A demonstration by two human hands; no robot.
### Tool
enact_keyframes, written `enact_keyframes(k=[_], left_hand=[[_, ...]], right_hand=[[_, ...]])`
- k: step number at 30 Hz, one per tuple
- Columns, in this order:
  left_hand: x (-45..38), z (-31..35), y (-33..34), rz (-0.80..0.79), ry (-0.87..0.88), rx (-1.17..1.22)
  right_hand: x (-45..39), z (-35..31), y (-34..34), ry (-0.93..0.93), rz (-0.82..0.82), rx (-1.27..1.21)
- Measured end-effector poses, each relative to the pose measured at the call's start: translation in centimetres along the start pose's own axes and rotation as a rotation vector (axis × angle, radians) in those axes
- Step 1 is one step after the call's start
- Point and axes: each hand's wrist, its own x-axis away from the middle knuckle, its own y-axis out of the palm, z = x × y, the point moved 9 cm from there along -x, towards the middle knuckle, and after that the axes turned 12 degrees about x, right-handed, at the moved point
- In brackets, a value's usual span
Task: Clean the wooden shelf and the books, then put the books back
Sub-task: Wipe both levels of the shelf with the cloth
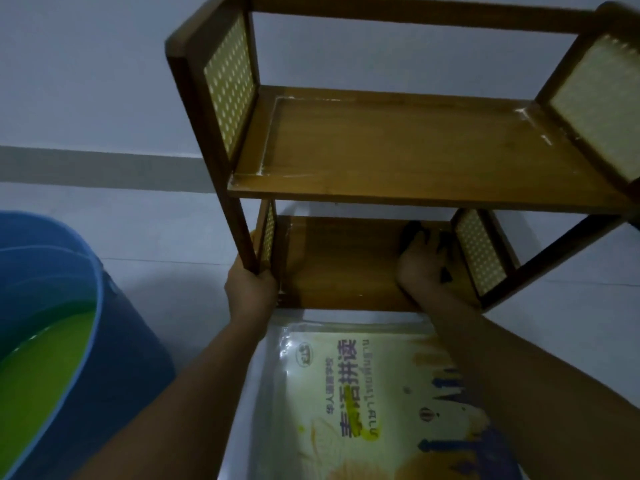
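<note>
A small two-tier wooden shelf (398, 157) with woven side panels stands on the pale floor, and both tiers hold no books. My left hand (251, 289) grips the front left post at its foot. My right hand (420, 265) reaches under the upper board and holds a dark cloth (412, 233) against the right end of the lower board. White streaks line the edges of the upper board. A yellow book in a clear plastic cover (363, 393) lies flat on the floor in front of the shelf, between my forearms.
A blue bucket (114, 327) with green liquid (38, 368) stands at the left, close to my left forearm. A white wall with a grey skirting band (86, 166) runs behind the shelf.
</note>
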Motion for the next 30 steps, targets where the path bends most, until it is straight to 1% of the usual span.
enact_keyframes(k=[2,4,7,9,11,12,13,14,15,17,19,20,21,23,24,27,28,30], left_hand=[[-0.1,0.0,-0.1,0.002,0.008,-0.008],[-0.4,-0.2,-0.2,0.013,0.008,-0.007],[-0.3,-0.2,-0.2,0.038,0.034,-0.002],[-0.4,-0.3,-0.3,0.044,0.035,0.018],[-0.4,-0.4,-0.2,0.039,0.026,0.018],[-0.4,-0.4,-0.3,0.04,0.024,0.012],[-0.4,-0.4,-0.3,0.042,0.019,0.004],[-0.4,-0.4,-0.4,0.044,0.017,-0.002],[-0.2,-0.3,-0.3,0.04,0.012,-0.003],[-0.1,-0.2,-0.2,0.039,0.003,0.003],[0.1,-0.2,-0.3,0.033,-0.001,0.0],[0.3,0.0,-0.1,0.025,0.001,0.006],[0.3,-0.1,-0.1,0.026,0.001,0.007],[0.3,-0.1,-0.2,0.046,0.0,0.013],[0.3,-0.1,-0.3,0.06,-0.004,0.018],[0.2,-0.1,-0.5,0.063,-0.004,0.011],[0.2,-0.3,-0.4,0.061,0.0,0.013],[0.0,-0.3,-0.5,0.054,-0.002,-0.005]], right_hand=[[-0.1,-5.7,-0.3,-0.052,-0.074,-0.063],[1.3,-12.4,-0.9,-0.235,-0.119,-0.106],[7.1,-20.2,-1.5,-0.574,-0.224,-0.149],[9.3,-21.4,-1.6,-0.67,-0.222,-0.17],[9.7,-20.0,-1.5,-0.735,-0.2,-0.215],[10.0,-18.8,-1.8,-0.799,-0.188,-0.242],[10.1,-17.1,-1.8,-0.858,-0.212,-0.293],[10.0,-14.9,-2.0,-0.871,-0.257,-0.345],[9.2,-11.9,-2.0,-0.829,-0.293,-0.376],[6.9,-5.1,-1.2,-0.697,-0.365,-0.35],[4.5,1.6,-0.7,-0.522,-0.362,-0.319],[4.0,3.9,-0.9,-0.463,-0.345,-0.315],[3.9,4.4,-0.7,-0.42,-0.348,-0.338],[4.9,2.5,-0.8,-0.366,-0.33,-0.356],[6.0,0.0,-0.8,-0.389,-0.333,-0.35],[11.4,-10.2,-0.7,-0.631,-0.378,-0.399],[12.6,-12.3,-0.8,-0.677,-0.384,-0.409],[12.7,-13.7,-1.0,-0.673,-0.408,-0.383]])
